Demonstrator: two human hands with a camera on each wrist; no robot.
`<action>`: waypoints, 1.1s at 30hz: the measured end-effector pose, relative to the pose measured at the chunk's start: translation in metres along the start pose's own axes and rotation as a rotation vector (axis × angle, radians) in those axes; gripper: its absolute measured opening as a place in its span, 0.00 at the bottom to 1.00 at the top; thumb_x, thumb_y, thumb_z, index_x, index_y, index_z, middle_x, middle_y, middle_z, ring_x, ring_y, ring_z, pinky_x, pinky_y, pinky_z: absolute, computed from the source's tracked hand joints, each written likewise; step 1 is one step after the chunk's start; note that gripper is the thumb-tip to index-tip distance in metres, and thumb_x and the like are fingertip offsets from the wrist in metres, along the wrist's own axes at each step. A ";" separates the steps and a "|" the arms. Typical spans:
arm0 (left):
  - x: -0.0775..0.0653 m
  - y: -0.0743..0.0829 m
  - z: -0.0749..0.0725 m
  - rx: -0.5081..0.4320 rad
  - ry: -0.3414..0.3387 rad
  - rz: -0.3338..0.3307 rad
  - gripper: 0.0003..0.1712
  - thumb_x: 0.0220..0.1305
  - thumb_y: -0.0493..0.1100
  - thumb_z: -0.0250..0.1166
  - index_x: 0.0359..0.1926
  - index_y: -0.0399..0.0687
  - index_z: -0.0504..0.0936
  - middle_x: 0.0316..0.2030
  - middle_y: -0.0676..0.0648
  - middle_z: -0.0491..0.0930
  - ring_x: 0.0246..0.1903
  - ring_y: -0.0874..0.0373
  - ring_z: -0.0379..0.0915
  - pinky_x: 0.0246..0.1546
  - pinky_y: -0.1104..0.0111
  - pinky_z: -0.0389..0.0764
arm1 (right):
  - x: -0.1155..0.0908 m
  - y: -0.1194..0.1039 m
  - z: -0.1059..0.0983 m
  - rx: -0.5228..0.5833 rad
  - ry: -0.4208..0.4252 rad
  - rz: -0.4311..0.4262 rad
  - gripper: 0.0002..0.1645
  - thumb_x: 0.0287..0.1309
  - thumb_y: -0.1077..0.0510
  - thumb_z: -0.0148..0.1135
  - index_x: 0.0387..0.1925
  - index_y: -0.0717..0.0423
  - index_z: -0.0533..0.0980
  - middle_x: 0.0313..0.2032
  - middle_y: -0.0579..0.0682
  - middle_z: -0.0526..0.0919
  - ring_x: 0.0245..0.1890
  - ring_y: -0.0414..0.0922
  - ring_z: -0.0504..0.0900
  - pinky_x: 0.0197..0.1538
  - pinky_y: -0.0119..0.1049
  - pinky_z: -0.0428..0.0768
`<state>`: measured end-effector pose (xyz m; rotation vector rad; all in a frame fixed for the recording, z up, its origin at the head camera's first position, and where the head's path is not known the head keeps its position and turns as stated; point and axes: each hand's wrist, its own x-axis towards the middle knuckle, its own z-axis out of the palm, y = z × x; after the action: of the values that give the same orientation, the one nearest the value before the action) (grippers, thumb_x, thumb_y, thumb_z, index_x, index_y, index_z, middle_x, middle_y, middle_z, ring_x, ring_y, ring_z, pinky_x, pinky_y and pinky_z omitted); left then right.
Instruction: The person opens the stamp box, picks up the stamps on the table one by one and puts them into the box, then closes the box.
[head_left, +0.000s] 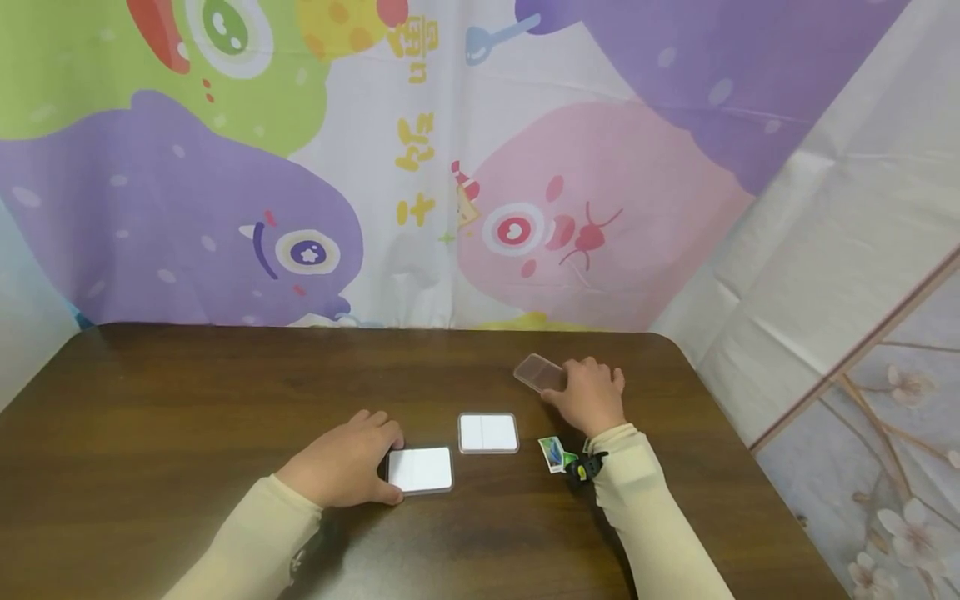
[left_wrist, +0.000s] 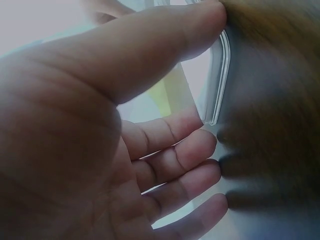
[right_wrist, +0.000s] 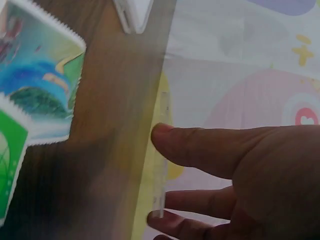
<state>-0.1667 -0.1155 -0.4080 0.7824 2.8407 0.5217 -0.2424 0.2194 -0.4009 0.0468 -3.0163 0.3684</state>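
right hand [head_left: 591, 395] pinches clear cover [head_left: 536, 372] toward tabletop's [head_left: 187, 392] far right corner; left hand [head_left: 341, 462] grips case [head_left: 422, 470] at its left end, farther from far edge; keep cover pinch light, case flat

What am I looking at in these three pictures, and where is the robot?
There's no robot here: these are a person's two bare hands. The big picture comes from a camera worn on the head, looking forward and down. The other two come from cameras on the wrists, one for each hand, so fingers loom large.

On the brown table, the left hand grips one end of a flat white case with clear edges. A second white case lies just beyond it. The right hand pinches a thin clear plastic piece, possibly a lid. Near the right wrist lie small stamp-like pictures with jagged edges, one mostly blue, one green.
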 end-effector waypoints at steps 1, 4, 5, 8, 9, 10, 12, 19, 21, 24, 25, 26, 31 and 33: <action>0.000 0.000 0.000 -0.001 -0.001 0.000 0.29 0.47 0.53 0.82 0.44 0.45 0.79 0.38 0.52 0.75 0.42 0.54 0.68 0.48 0.55 0.77 | 0.000 0.001 0.001 -0.005 -0.014 0.010 0.33 0.58 0.45 0.75 0.56 0.65 0.80 0.47 0.65 0.81 0.54 0.66 0.77 0.70 0.73 0.54; 0.000 0.001 0.001 -0.003 0.000 0.002 0.29 0.47 0.53 0.82 0.44 0.44 0.80 0.38 0.52 0.75 0.42 0.54 0.69 0.48 0.55 0.77 | 0.000 0.003 0.003 -0.016 -0.058 0.034 0.34 0.59 0.45 0.74 0.56 0.66 0.79 0.47 0.65 0.81 0.54 0.67 0.78 0.71 0.74 0.51; 0.000 0.001 0.001 -0.003 0.001 0.005 0.29 0.47 0.53 0.82 0.44 0.44 0.80 0.38 0.52 0.75 0.42 0.53 0.69 0.48 0.55 0.77 | 0.000 0.004 0.004 -0.020 -0.071 0.039 0.33 0.59 0.46 0.74 0.56 0.66 0.79 0.46 0.65 0.81 0.53 0.67 0.78 0.70 0.74 0.52; 0.000 0.001 0.000 -0.003 0.004 0.004 0.29 0.47 0.52 0.82 0.44 0.44 0.80 0.38 0.52 0.75 0.42 0.54 0.69 0.47 0.55 0.77 | -0.001 0.005 0.006 -0.025 -0.107 0.053 0.33 0.60 0.46 0.73 0.57 0.67 0.78 0.46 0.65 0.80 0.50 0.67 0.80 0.70 0.73 0.54; 0.000 0.001 0.000 -0.003 0.004 0.004 0.29 0.47 0.52 0.82 0.44 0.44 0.80 0.38 0.52 0.75 0.41 0.54 0.69 0.47 0.55 0.77 | -0.001 0.005 0.006 -0.029 -0.116 0.055 0.33 0.61 0.46 0.73 0.56 0.68 0.78 0.46 0.65 0.80 0.49 0.67 0.80 0.70 0.73 0.55; 0.000 0.001 0.000 -0.002 0.005 0.003 0.29 0.47 0.52 0.82 0.44 0.44 0.80 0.38 0.52 0.75 0.41 0.54 0.69 0.47 0.56 0.77 | -0.001 0.005 0.007 -0.033 -0.124 0.059 0.33 0.61 0.46 0.73 0.56 0.68 0.77 0.46 0.65 0.80 0.49 0.66 0.80 0.69 0.73 0.55; 0.000 0.001 -0.001 -0.002 0.005 0.001 0.29 0.47 0.52 0.82 0.44 0.44 0.80 0.38 0.52 0.75 0.41 0.54 0.69 0.47 0.56 0.77 | -0.001 0.005 0.008 -0.042 -0.136 0.065 0.33 0.60 0.46 0.73 0.55 0.68 0.78 0.46 0.65 0.81 0.49 0.66 0.80 0.69 0.72 0.57; 0.000 0.001 0.000 0.003 0.009 0.005 0.29 0.46 0.53 0.83 0.43 0.45 0.79 0.38 0.52 0.74 0.41 0.54 0.68 0.46 0.56 0.77 | -0.002 0.003 0.007 -0.067 -0.142 0.064 0.33 0.59 0.45 0.74 0.55 0.67 0.78 0.45 0.63 0.82 0.46 0.62 0.80 0.59 0.67 0.71; 0.000 0.001 -0.001 0.004 0.011 0.005 0.29 0.46 0.53 0.83 0.43 0.45 0.79 0.37 0.52 0.74 0.41 0.54 0.68 0.45 0.56 0.77 | -0.001 0.004 0.007 -0.065 -0.140 0.065 0.34 0.59 0.45 0.74 0.56 0.66 0.77 0.45 0.63 0.82 0.46 0.62 0.80 0.58 0.66 0.72; 0.000 0.002 -0.002 0.005 0.012 0.004 0.29 0.46 0.53 0.83 0.43 0.45 0.79 0.37 0.52 0.74 0.41 0.54 0.68 0.45 0.56 0.77 | 0.000 0.004 0.006 -0.067 -0.132 0.062 0.34 0.58 0.45 0.74 0.55 0.66 0.77 0.44 0.62 0.83 0.46 0.61 0.81 0.59 0.66 0.72; 0.001 0.002 -0.002 0.004 0.011 0.002 0.29 0.46 0.53 0.83 0.43 0.45 0.79 0.37 0.52 0.75 0.40 0.54 0.68 0.45 0.56 0.77 | 0.000 0.004 0.005 -0.067 -0.129 0.062 0.34 0.58 0.44 0.74 0.55 0.65 0.78 0.44 0.62 0.83 0.45 0.61 0.81 0.59 0.66 0.71; 0.001 0.002 -0.002 0.005 0.011 0.001 0.29 0.46 0.53 0.83 0.43 0.45 0.79 0.37 0.52 0.75 0.41 0.54 0.68 0.45 0.56 0.77 | 0.000 0.004 0.005 -0.064 -0.128 0.062 0.34 0.57 0.43 0.74 0.54 0.65 0.78 0.43 0.61 0.83 0.45 0.61 0.81 0.60 0.66 0.71; 0.000 0.002 -0.001 0.001 0.005 -0.006 0.29 0.46 0.53 0.83 0.44 0.45 0.80 0.38 0.51 0.75 0.41 0.54 0.68 0.46 0.55 0.77 | 0.001 0.002 0.002 0.006 -0.106 -0.005 0.36 0.59 0.42 0.72 0.57 0.65 0.76 0.45 0.61 0.84 0.44 0.59 0.82 0.58 0.63 0.74; -0.001 0.002 -0.001 -0.002 0.005 -0.008 0.29 0.46 0.53 0.83 0.44 0.45 0.80 0.38 0.51 0.75 0.41 0.54 0.68 0.46 0.55 0.77 | -0.001 -0.002 -0.001 0.077 -0.106 -0.072 0.36 0.61 0.43 0.71 0.60 0.65 0.76 0.47 0.61 0.83 0.44 0.56 0.82 0.54 0.57 0.79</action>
<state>-0.1655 -0.1146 -0.4067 0.7706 2.8462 0.5258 -0.2415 0.2175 -0.3992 0.1858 -3.0933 0.4902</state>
